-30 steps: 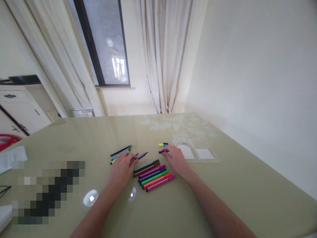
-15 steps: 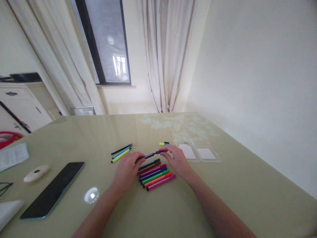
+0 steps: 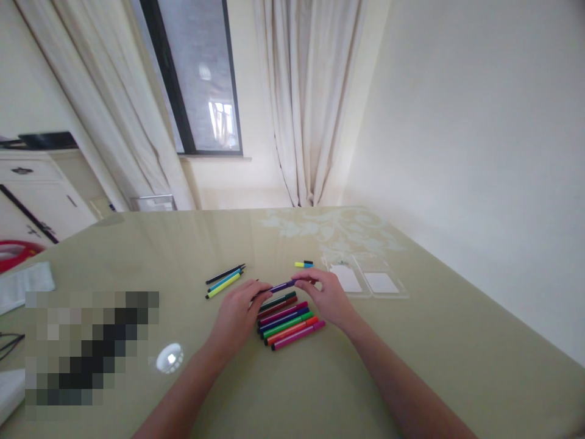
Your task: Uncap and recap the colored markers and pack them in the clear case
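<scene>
A purple marker (image 3: pixel 282 286) is held slantwise between my two hands, above a row of capped markers. My left hand (image 3: pixel 240 305) pinches the barrel at its left end. The fingers of my right hand (image 3: pixel 326 296) close on the cap at the other end, and cap and barrel look joined. Below lie several capped markers, among them a green marker (image 3: pixel 287 326), an orange marker (image 3: pixel 292 331) and a pink marker (image 3: pixel 298 336). Left of them rest three uncapped markers: a black marker (image 3: pixel 225 274), a blue marker (image 3: pixel 225 280) and a yellow marker (image 3: pixel 224 285).
Loose caps (image 3: pixel 304 264) lie beyond my right hand. An open clear plastic case (image 3: pixel 402 292) with white inserts stands to the right. At the left are a blurred-out dark object (image 3: pixel 105 347), a cable (image 3: pixel 11 344) and a pale packet (image 3: pixel 27 285).
The gap between the purple marker's tip and its cap has closed, and the cap now meets the barrel. Both hands stay nearly in place; the other markers have not moved.
</scene>
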`<act>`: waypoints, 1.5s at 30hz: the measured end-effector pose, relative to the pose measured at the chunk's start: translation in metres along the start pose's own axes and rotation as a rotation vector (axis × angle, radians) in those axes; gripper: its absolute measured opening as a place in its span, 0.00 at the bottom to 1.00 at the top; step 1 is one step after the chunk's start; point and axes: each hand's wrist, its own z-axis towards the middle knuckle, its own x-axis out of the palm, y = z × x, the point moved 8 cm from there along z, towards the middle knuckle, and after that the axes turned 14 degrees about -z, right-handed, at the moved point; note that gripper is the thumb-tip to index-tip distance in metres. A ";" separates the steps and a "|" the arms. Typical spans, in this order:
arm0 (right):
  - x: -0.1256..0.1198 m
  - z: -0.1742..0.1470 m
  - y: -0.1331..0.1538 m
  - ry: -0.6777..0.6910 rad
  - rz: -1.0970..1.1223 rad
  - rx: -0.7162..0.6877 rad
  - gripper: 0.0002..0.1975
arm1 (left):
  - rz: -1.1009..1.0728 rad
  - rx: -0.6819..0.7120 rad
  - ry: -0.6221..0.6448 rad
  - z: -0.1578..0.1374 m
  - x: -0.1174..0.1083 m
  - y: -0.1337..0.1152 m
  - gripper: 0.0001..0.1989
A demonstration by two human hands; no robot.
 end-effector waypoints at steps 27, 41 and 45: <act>0.029 0.033 -0.046 0.070 -0.839 0.100 0.14 | 0.318 -0.233 -0.074 0.008 -0.036 0.054 0.18; 0.017 0.001 -0.028 0.033 -0.505 0.090 0.06 | 0.431 -0.247 -0.147 0.006 -0.051 0.062 0.13; 0.009 -0.002 -0.014 -0.044 -0.328 -0.002 0.05 | 0.041 -0.111 -0.075 0.008 -0.022 0.034 0.15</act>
